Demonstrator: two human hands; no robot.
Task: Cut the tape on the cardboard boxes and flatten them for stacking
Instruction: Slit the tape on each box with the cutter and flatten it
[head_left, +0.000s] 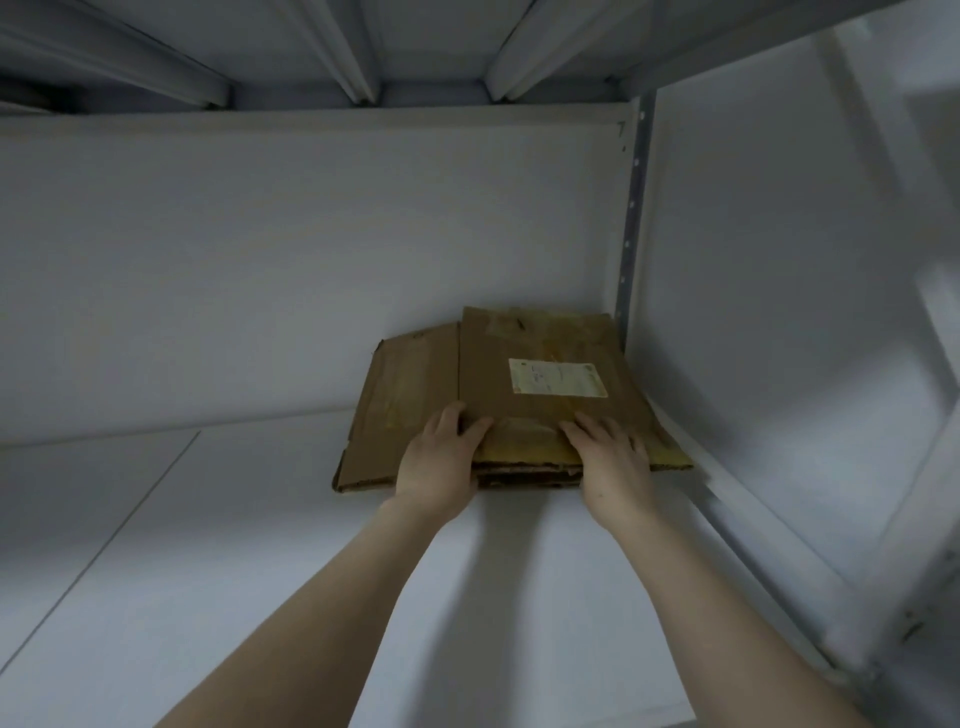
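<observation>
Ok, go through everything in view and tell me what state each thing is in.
top cardboard box: flattened, lying on the stack.
lower cardboard box: flattened, under the top one, sticking out to the left.
label: stuck on the top box, facing up.
left hand: on the top box's near edge; grip unclear.
right hand: fingers flat on the top box.
shelf: bears the stack in its back right corner.

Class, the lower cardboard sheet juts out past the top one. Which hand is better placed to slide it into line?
Left, probably. The left hand rests where the lower sheet juts out leftward; the right hand sits on the top sheet, away from that side.
</observation>
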